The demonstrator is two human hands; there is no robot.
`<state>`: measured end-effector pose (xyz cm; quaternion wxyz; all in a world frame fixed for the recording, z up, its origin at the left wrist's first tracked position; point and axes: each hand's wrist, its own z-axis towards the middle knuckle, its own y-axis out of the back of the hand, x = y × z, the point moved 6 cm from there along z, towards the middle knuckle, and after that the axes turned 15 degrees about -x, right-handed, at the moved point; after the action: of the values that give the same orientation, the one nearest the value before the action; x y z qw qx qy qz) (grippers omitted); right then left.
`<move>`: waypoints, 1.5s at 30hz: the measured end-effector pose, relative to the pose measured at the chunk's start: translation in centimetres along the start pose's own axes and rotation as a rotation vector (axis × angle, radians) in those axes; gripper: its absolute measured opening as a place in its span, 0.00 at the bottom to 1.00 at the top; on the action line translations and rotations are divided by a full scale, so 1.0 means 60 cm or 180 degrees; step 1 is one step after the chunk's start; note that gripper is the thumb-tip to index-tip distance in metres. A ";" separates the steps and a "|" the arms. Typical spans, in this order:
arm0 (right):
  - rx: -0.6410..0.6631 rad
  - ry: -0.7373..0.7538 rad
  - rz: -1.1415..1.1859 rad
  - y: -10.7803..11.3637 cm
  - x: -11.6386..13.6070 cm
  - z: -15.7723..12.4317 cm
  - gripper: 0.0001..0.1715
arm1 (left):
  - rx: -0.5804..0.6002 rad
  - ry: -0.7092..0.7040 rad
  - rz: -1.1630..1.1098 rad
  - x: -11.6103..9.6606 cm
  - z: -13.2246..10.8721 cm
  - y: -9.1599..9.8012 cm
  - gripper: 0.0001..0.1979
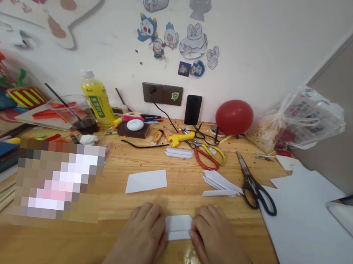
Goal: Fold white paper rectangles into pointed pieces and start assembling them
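Observation:
Between my two hands, close to the table's near side, is a small piece of white paper (178,225) with a crease running across it and a folded strip along its lower part. My left hand (145,233) grips its left end, fingers curled. On the right end, my right hand (212,236) pinches the paper in the same way; a bracelet circles that wrist. The fingertips are partly hidden behind the paper. A flat white paper rectangle (147,181) lies just beyond my left hand. Several folded white paper strips (221,183) lie beyond my right hand.
Black-handled scissors (254,188) overlap large white sheets (314,230) on the right. Farther back are red-and-yellow scissors (208,156), a yellow glue gun (180,138), stacked folded paper (179,153), a phone (193,110) and a red balloon (234,116). A drink bottle (97,100) stands back left.

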<state>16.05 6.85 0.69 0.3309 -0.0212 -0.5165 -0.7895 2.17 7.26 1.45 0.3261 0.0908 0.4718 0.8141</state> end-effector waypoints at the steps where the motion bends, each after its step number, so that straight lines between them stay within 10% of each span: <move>1: -0.0020 0.0014 -0.0057 0.000 0.001 0.000 0.09 | -0.0003 -0.0024 0.0080 -0.001 0.001 0.000 0.06; 15: 0.0076 0.0132 -0.0954 -0.005 0.010 0.003 0.09 | 0.0153 -0.0153 0.0673 -0.011 -0.002 -0.003 0.08; 27: 0.0126 -0.0035 -0.0457 -0.004 0.001 -0.005 0.08 | 0.0609 0.0754 -0.1000 0.018 0.006 0.011 0.06; 45: -0.0063 -0.0046 0.0399 0.013 0.004 -0.002 0.10 | 0.0443 0.1068 -0.0538 0.010 0.001 0.011 0.07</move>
<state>16.34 6.45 1.35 0.3757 -0.0625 -0.5087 -0.7721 1.46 7.43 1.90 0.3030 -0.0637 0.5807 0.7530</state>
